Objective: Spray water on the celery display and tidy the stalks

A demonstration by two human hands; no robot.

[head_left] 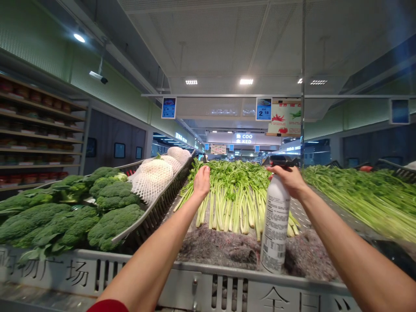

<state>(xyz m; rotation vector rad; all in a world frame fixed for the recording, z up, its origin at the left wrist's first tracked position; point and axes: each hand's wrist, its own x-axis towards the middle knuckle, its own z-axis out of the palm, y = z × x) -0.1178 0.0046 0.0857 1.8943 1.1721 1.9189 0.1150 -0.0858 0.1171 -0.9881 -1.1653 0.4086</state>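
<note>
Bunches of celery [234, 216] lie side by side on the sloped shelf, leaves to the back and pale stalks to the front. Over the left edge of the celery is my left hand [202, 182], its fingers stretched forward and partly foreshortened, with nothing visible in it. My right hand [288, 177] grips the black top of a white spray bottle [276, 225] from the right. The bottle is upright, with printed text and a barcode facing me, and its base is just behind the front rail. Whether the bottle rests on anything cannot be made out.
Broccoli heads [117, 216] and foam-netted produce [154, 175] fill the left side, behind a slatted black divider [159, 201]. Crumpled grey-brown matting [221, 249] lies before the celery. A grey slotted rail [195, 277] runs along the front. On the right, a mirror [354, 143] reflects greens.
</note>
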